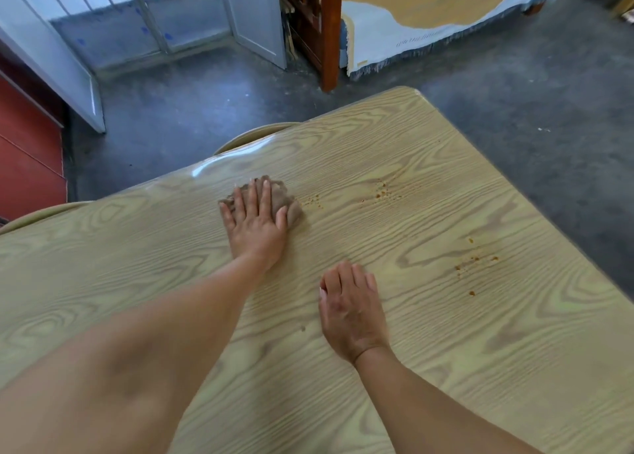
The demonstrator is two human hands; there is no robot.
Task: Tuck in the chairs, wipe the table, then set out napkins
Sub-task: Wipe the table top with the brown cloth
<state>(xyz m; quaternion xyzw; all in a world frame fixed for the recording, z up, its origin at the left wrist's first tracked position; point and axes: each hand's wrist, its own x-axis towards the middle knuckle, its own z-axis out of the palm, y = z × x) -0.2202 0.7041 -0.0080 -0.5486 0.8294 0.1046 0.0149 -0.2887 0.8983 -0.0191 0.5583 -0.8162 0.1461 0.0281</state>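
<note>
head view: the left hand [255,218] presses flat, fingers spread, on a crumpled brown cloth [291,206] on the glossy wood-grain table [446,350]; orange crumbs [380,192] lie just right of it. the right hand [350,311] rests loosely curled, empty, farther off.

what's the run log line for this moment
step: wiping | left hand: flat on brown cloth | right hand: resting on wood-grain table | orange crumbs: uncleared | napkins: none seen

The left hand [255,225] is pressing flat on a brown cloth [291,206] on the wood-grain counter [446,333]. The right hand [351,311] is resting nearer than the cloth, fingers curled. Orange crumbs [380,192] are lying just right of the cloth.
</note>
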